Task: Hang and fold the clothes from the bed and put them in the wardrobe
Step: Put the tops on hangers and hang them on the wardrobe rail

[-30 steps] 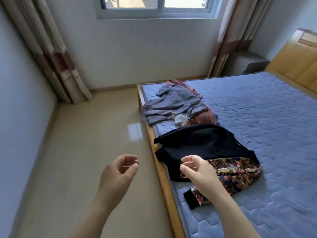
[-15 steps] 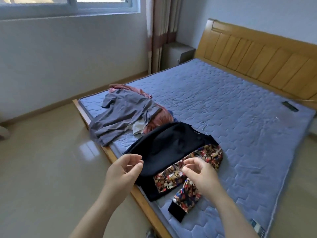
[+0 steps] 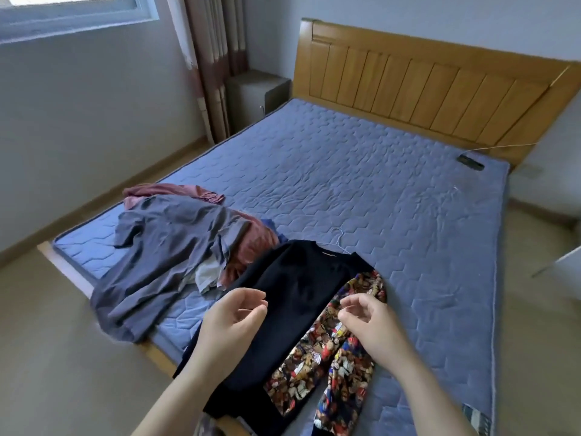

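Mattress: we see blue quilted cloth mattress (image 3: 361, 190), matt.
Headboard: our honey-coloured slatted wooden headboard (image 3: 424, 89), smooth (faint sheen).
Sweater: black matt knit sweater (image 3: 283, 297).
Hanger: thin wire hanger (image 3: 338, 239), glossy.

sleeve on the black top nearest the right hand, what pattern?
Busy multicolour cartoon-style print on the sleeve, red, yellow, blue and white. Clearest in the head view.

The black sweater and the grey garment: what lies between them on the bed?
In the head view, a rust-pink garment and a small white cloth lie between them.
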`<state>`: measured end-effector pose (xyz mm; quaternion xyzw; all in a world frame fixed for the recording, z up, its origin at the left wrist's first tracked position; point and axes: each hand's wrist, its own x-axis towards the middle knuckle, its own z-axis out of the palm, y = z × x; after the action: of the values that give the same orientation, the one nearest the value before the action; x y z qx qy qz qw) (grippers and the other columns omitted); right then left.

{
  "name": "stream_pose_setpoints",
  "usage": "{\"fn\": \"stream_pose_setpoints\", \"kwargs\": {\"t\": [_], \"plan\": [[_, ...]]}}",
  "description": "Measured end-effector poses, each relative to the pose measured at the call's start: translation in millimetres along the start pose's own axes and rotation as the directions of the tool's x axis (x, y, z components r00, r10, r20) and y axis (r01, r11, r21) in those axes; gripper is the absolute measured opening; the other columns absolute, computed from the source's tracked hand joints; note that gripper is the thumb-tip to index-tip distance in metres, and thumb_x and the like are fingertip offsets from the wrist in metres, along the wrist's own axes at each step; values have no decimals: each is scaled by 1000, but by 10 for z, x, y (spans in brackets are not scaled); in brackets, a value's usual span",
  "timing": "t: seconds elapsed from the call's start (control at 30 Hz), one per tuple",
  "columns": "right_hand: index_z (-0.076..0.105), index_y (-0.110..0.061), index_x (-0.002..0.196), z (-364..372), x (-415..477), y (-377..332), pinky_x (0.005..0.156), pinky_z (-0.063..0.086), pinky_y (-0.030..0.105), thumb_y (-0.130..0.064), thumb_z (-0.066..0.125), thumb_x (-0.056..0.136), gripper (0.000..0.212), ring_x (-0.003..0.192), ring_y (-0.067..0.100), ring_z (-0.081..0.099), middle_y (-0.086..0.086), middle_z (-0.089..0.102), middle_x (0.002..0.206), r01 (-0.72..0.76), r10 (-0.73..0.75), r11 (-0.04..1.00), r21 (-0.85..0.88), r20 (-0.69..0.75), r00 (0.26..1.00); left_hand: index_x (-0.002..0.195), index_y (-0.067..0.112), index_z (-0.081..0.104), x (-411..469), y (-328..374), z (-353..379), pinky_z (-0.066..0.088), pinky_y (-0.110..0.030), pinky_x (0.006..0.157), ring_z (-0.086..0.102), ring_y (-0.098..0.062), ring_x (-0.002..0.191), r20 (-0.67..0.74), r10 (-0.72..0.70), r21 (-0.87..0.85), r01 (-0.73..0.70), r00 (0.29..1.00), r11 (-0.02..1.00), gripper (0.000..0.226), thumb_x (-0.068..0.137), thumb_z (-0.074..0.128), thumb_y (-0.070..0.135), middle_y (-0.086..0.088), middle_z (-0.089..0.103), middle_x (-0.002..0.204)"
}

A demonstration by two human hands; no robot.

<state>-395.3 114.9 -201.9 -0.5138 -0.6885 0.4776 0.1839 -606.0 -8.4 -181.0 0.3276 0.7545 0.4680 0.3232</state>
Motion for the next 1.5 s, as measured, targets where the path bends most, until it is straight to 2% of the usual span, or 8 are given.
{"fn": "stream_pose_setpoints", "kwargs": {"t": [0.1, 0.2, 0.5, 0.63, 1.07, 1.2, 1.3, 1.5], "plan": [[64, -29, 95, 44, 153, -54, 80, 51, 21, -25, 67, 88, 9, 85, 5, 64, -7, 68, 89, -70, 69, 997, -13, -57, 996, 91, 34, 69, 416, 28, -44, 51, -20, 73, 68, -1, 80, 91, 28, 38, -32, 995, 999, 17, 85, 67, 19, 20, 72, 92], [65, -30, 93, 113, 301, -200, 75, 50, 20, -26, 67, 87, 7, 82, 3, 65, -9, 69, 88, -123, 122, 992, 2, -138, 983, 91, 34, 69, 830, 104, -144, 46, -14, 69, 68, 1, 80, 167, 69, 51, -79, 983, 996, 15, 84, 68, 20, 20, 72, 92], [64, -33, 98, 611, 668, -537, 66, 44, 6, -28, 64, 90, 9, 82, -10, 62, -12, 68, 94, -245, 254, 967, 67, -233, 939, 89, 34, 68, 1940, 1, -422, 45, -14, 66, 65, 4, 73, 353, 64, 178, -134, 934, 975, 14, 84, 67, 22, 23, 70, 88], [64, -33, 95, 668, 796, -422, 74, 51, 17, -28, 64, 90, 8, 80, -6, 63, -10, 68, 91, -327, 329, 944, 48, -229, 916, 89, 34, 67, 2252, -116, -298, 42, -11, 63, 63, 6, 71, 402, 52, 227, -155, 914, 961, 13, 84, 66, 22, 25, 68, 84], [62, -34, 97, 457, 1737, 564, 64, 48, 11, -29, 60, 90, 9, 82, -3, 62, -14, 64, 94, -393, 380, 918, -48, -169, 909, 96, 28, 64, 2863, -714, 779, 40, -3, 62, 61, 8, 74, 511, -19, 381, -206, 859, 901, 15, 87, 63, 17, 12, 68, 88], [62, -32, 99, 485, 2129, 1002, 70, 48, 13, -28, 60, 90, 11, 86, -2, 61, -14, 63, 94, -411, 392, 908, -79, -184, 901, 99, 27, 64, 3244, -991, 1115, 43, -12, 70, 61, 3, 79, 506, -48, 430, -203, 861, 879, 15, 87, 62, 17, 12, 68, 91], [62, -32, 100, 549, 2436, 1330, 63, 42, 7, -29, 60, 90, 10, 86, -6, 59, -17, 62, 93, -418, 396, 903, -103, -185, 900, 100, 25, 64, 3532, -1239, 1385, 47, -20, 76, 61, 1, 81, 494, -57, 457, -203, 868, 866, 14, 88, 60, 18, 11, 67, 91], [64, -30, 107, 729, 3059, 1952, 65, 38, 5, -28, 58, 92, 16, 87, -12, 55, -18, 63, 100, -443, 419, 892, -90, -204, 885, 102, 24, 64, 4042, -1766, 1916, 46, -24, 76, 60, -3, 80, 493, -80, 515, -216, 866, 830, 16, 87, 59, 23, 11, 65, 90]]}}
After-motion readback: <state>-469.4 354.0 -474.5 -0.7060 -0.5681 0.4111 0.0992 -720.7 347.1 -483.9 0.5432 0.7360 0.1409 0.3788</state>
